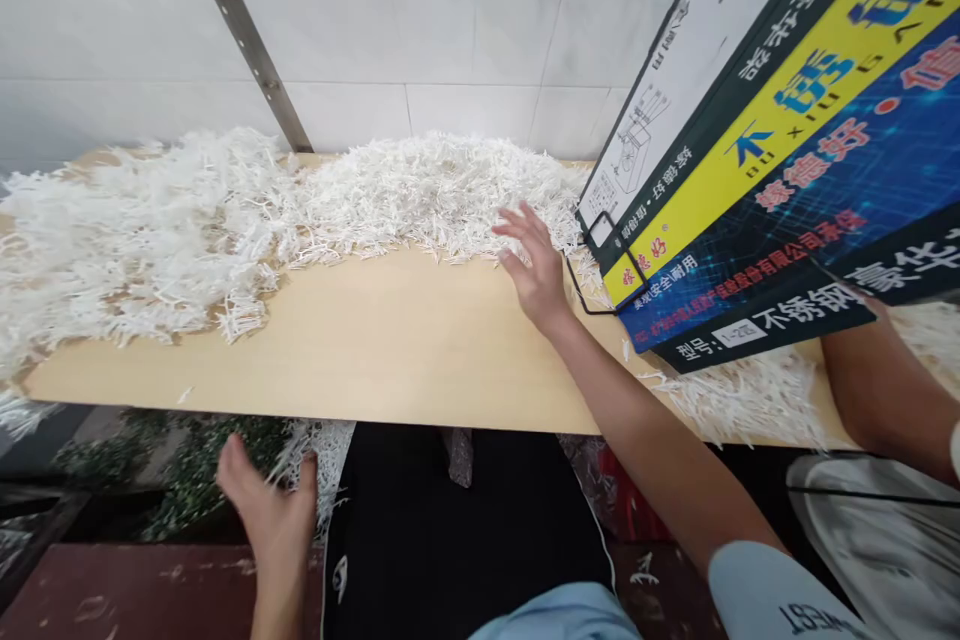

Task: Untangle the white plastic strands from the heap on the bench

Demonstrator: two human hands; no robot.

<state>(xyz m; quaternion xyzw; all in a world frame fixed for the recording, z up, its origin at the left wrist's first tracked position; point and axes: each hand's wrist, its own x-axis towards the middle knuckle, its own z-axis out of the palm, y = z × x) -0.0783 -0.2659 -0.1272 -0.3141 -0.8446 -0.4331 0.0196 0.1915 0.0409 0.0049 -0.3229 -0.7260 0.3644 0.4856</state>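
Two open hands work a heap of white strips (420, 190) at a wooden table (390, 340).

Fingers (517, 220) spread and slightly curled, the right hand (534, 270) hovers palm-down at the heap's near edge, its forearm stretched long across the bare tabletop. The left hand (266, 505) waits below the table's front edge, fingers loosely apart and holding nothing, beside strips spilling over. The step looks like raking the strips together; any next move would call for a flat, low sweep. At right, a co-worker's arm (885, 400) props a tilted printed box (787, 150) over the pile.
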